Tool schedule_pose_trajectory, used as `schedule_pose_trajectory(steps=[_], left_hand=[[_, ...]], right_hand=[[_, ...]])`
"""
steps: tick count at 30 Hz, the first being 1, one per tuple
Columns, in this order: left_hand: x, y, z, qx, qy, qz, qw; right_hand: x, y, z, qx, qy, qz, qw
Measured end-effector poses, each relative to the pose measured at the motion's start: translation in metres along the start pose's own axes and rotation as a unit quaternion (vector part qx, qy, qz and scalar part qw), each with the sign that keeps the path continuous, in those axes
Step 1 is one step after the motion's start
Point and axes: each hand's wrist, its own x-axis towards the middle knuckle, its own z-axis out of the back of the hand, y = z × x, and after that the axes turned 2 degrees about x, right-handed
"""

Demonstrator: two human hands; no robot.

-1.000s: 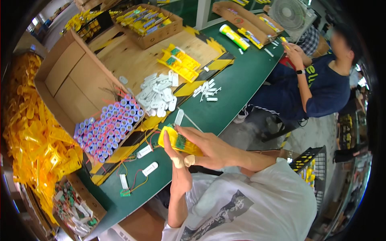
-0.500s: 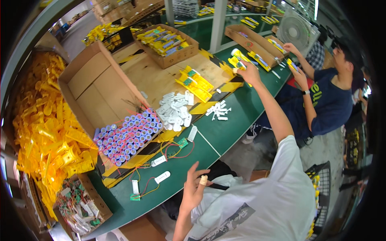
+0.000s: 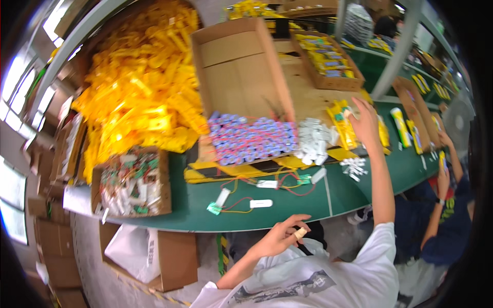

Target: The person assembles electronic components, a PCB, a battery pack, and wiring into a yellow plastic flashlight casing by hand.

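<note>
My left hand [image 3: 283, 238] hovers at the table's near edge, its fingers loosely apart and a pale cover on one finger; it holds nothing. Stretched forward, my right hand [image 3: 364, 123] is over the yellow plastic housings [image 3: 341, 126], fingers extended, nothing visible in its grasp. Another yellow housing [image 3: 383, 132] lies partly behind my right wrist. White plastic covers [image 3: 312, 141] are heaped left of it, and small white pieces [image 3: 353, 167] lie nearer me. Between my hands and the battery cells, small green circuit boards [image 3: 304, 179] with red and yellow wires join white parts [image 3: 261, 204].
Purple battery cells [image 3: 251, 138] fill the near end of a tilted carton [image 3: 241, 72]. A large yellow housing pile [image 3: 144, 87] and a box of wired boards [image 3: 167, 190] stand left. A filled carton [image 3: 336, 82] sits behind. At right, a co-worker's hand [image 3: 442, 177] holds a yellow piece.
The view has swung left. My right hand has come back from the right to the yellow housings, and the yellow piece it held is no longer seen in it. My left hand stays near the edge.
</note>
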Motion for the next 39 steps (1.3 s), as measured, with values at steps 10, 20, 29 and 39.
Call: schedule_pose_trajectory(steps=[10, 20, 29, 39], left_hand=[[0.067, -0.161, 0.272, 0.421, -0.515, -0.001, 0.746], [0.08, -0.136, 0.268, 0.564, -0.539, 0.013, 0.625], [-0.103, -0.147, 0.198, 0.046, -0.49, -0.37, 0.788], [-0.157, 0.036, 0.07, -0.438, -0.42, -0.009, 0.795]], right_hand=[[-0.086, 0.155, 0.018, 0.32, 0.325, 0.085, 0.886], [-0.045, 0.158, 0.021, 0.3, 0.141, 0.111, 0.937], [-0.088, 0.17, 0.019, 0.314, 0.239, 0.103, 0.913], [-0.149, 0.245, -0.032, 0.054, 0.231, 0.273, 0.932]])
